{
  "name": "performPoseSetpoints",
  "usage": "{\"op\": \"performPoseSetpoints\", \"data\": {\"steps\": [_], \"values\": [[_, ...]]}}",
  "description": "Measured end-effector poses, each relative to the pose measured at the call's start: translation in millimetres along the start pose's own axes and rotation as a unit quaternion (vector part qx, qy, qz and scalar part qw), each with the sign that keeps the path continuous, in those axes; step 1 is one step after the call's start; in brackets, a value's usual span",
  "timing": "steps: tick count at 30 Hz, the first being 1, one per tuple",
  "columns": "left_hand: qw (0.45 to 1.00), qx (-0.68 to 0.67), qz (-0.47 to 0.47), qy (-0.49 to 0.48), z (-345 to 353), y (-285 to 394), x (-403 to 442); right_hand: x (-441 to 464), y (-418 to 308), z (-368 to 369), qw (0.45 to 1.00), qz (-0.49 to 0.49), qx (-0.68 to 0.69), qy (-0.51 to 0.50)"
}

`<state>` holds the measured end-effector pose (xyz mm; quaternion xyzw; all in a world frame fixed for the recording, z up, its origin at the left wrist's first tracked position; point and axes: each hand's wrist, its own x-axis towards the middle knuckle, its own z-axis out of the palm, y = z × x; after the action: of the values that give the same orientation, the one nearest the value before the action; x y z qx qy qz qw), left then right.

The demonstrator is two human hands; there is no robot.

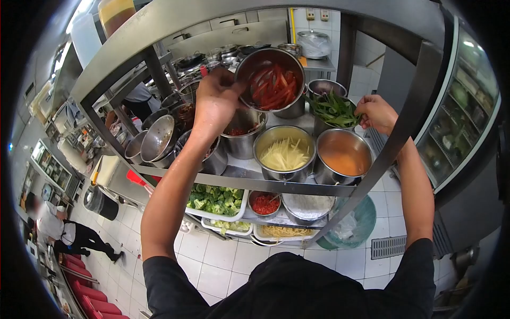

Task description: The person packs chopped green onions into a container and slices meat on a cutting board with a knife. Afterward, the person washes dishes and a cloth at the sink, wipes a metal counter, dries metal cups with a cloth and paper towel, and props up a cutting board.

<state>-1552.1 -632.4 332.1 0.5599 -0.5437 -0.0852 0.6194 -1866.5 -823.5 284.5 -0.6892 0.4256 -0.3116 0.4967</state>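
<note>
My left hand (219, 98) grips the rim of a steel pot (243, 66) of red pepper strips (274, 87), tilted toward me above the other pots on the shelf. With fingers pinched at the edge of a pot of green leaves (334, 109), my right hand (376, 112) holds some of the leaves. In front stand a pot of pale yellow strips (285, 154) and a pot of orange liquid (345, 154). Behind my left wrist is a pot with dark red bits (241, 130).
A metal frame bar (244, 182) crosses before the pots, with an upright post (398, 127) at right. Below sit broccoli (217, 201), chopped red pieces (264, 203) and a green bin (361, 223). A person (58, 226) is at far left; another stands behind the shelf.
</note>
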Motion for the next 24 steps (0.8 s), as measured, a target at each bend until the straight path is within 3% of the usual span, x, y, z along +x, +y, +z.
{"op": "performPoseSetpoints", "data": {"steps": [6, 17, 24], "values": [[0.994, -0.087, -0.059, 0.006, -13.9, 16.4, -2.2, -4.8, -1.4, 8.5, 1.000, 0.017, 0.015, 0.003], [0.995, -0.066, -0.067, 0.020, -23.9, 33.2, -11.3, -16.3, -6.6, 6.1, 0.999, 0.006, -0.032, 0.030], [0.998, -0.042, -0.031, 0.025, -12.3, 44.1, -19.0, -16.6, -28.0, -0.3, 0.958, -0.172, -0.209, 0.095]]}}
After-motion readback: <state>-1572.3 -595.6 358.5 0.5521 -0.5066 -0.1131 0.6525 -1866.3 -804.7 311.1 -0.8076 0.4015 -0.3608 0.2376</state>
